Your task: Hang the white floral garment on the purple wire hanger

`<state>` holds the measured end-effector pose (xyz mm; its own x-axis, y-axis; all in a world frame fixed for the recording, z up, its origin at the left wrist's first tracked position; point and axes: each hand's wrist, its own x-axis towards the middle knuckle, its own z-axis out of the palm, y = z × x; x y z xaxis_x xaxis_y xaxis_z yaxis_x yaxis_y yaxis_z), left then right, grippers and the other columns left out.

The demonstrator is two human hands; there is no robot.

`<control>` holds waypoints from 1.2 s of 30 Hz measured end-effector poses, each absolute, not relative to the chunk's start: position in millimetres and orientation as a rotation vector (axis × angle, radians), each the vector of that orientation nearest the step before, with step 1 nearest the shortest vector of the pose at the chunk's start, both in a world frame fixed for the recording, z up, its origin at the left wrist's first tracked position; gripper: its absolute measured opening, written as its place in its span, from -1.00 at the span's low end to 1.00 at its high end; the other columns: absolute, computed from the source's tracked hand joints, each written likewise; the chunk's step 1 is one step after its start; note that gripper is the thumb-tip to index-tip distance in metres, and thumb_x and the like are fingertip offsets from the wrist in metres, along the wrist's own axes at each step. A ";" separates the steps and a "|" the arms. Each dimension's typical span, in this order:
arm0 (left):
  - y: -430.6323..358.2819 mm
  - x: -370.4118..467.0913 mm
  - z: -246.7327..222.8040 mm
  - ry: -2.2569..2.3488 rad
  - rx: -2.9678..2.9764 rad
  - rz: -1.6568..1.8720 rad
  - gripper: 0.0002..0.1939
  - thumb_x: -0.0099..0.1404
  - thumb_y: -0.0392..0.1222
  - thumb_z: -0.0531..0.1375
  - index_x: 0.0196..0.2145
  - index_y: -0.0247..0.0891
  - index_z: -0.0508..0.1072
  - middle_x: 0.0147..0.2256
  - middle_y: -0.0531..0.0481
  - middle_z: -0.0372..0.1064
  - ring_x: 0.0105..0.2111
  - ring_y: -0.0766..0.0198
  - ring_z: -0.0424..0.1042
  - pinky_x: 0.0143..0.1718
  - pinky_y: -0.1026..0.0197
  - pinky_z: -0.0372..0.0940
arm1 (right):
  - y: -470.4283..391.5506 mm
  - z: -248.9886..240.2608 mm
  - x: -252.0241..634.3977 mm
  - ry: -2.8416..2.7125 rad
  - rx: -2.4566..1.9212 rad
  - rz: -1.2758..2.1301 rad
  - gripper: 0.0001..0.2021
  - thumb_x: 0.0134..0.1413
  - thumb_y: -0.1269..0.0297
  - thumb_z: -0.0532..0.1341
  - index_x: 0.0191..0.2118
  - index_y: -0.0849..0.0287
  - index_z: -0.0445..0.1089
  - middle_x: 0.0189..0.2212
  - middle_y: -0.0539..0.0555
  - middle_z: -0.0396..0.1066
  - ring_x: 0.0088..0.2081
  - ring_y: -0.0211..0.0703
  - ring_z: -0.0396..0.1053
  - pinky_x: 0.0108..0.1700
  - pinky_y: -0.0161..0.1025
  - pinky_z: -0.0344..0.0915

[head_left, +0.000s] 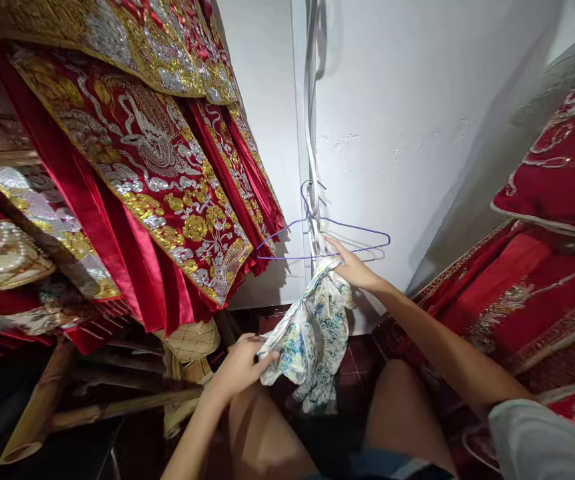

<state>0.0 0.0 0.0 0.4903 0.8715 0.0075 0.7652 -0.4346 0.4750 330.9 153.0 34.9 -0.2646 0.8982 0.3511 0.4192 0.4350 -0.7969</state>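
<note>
A thin blue-purple wire hanger (350,223) hangs by its hook against the white wall in front of me. Just under its lower bar, a light floral garment (324,320) in white, blue and yellow-green droops in folds. My right hand (352,267) grips the garment's upper part, with one finger stretched up by the hanger's bar; whether it touches the wire I cannot tell. Lower and to the left, my left hand (244,363) pinches the garment's left edge between thumb and fingers. The exact cut of the garment is hidden by its folds.
Red embroidered costumes (167,160) with gold and silver sequins hang at the left, above a bamboo frame (112,408). More red beaded fabric (562,167) stands close on the right. White cables (311,113) run down the wall (397,87).
</note>
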 end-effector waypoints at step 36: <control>150.8 72.9 72.9 1.352 1.914 1.544 -0.76 0.31 -0.08 0.08 -0.28 -0.27 0.45 -0.41 0.04 0.35 -0.40 0.26 0.30 -0.33 0.25 0.19 | 111.1 58.8 375.4 -1.794 -1.058 0.787 -0.40 -0.11 0.45 0.15 0.15 0.06 0.38 -0.34 -0.01 0.47 -0.43 -0.22 0.31 -0.38 -0.32 0.20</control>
